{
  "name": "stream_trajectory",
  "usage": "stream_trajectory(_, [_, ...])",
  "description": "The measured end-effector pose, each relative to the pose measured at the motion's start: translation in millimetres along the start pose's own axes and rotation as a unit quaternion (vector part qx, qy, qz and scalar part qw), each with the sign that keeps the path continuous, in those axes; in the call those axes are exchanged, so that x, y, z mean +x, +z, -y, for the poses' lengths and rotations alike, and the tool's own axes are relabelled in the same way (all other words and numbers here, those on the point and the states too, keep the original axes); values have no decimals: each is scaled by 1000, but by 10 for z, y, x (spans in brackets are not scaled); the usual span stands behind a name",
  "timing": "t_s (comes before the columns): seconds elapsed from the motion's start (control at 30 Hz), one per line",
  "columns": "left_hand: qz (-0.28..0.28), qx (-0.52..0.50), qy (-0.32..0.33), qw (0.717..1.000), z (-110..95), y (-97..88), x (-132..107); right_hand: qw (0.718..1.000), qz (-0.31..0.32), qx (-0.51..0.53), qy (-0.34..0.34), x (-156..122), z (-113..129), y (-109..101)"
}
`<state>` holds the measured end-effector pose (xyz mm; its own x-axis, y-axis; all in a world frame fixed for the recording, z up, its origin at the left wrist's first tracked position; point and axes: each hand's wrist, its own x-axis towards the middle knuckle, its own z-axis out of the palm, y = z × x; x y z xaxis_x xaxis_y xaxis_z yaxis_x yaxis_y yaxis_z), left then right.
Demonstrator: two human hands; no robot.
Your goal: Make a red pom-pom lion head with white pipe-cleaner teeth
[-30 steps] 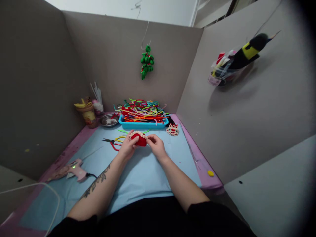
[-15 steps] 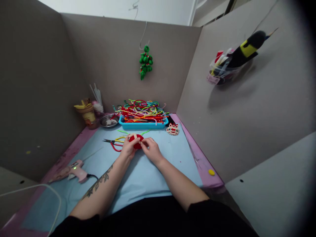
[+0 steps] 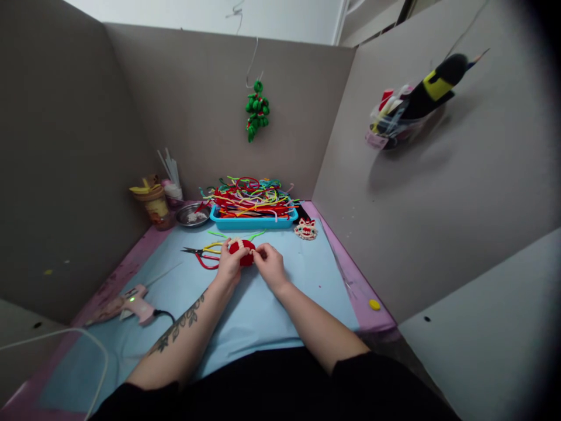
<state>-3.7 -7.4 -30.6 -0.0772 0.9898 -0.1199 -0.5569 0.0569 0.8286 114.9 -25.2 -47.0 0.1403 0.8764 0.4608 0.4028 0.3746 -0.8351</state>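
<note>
A small red fuzzy craft piece (image 3: 242, 251) with a white trim along its top sits between my two hands over the light blue mat (image 3: 245, 310). My left hand (image 3: 228, 266) grips its left side with curled fingers. My right hand (image 3: 269, 266) pinches its right edge, fingers closed. Just left of my hands lie scissors (image 3: 199, 252) with red and yellow handles.
A blue tray (image 3: 253, 221) heaped with coloured pipe cleaners stands behind my hands. A finished red and white figure (image 3: 305, 229) lies right of it. A metal dish (image 3: 193, 215), a cup (image 3: 153, 206) and a pink glue gun (image 3: 134, 304) are at the left. Cardboard walls surround the desk.
Both hands drew slightly closer together on the red piece, and it turned so less of the white trim shows. The camera shifted a little.
</note>
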Motion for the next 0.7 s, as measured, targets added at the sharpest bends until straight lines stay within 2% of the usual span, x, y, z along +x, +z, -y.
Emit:
stream_trajectory(0.1, [-20, 1, 11, 1000, -3, -2, 5, 1000, 18, 3, -23, -6, 2, 3])
stream_trajectory(0.17, [-10, -3, 18, 1000, -6, 2, 5, 999, 24, -3, -34, -5, 11, 1])
stream_trajectory(0.33, [4, -7, 28, 1000, -10, 31, -15, 999, -13, -22, -29, 1, 8, 15])
stream_trajectory(0.57, [-23, -1, 40, 999, 4, 58, -37, 997, -40, 44, 48, -8, -66, 82])
stream_trajectory(0.7, [-19, 5, 49, 999, -7, 49, -38, 996, -33, 64, 60, -12, -59, 77])
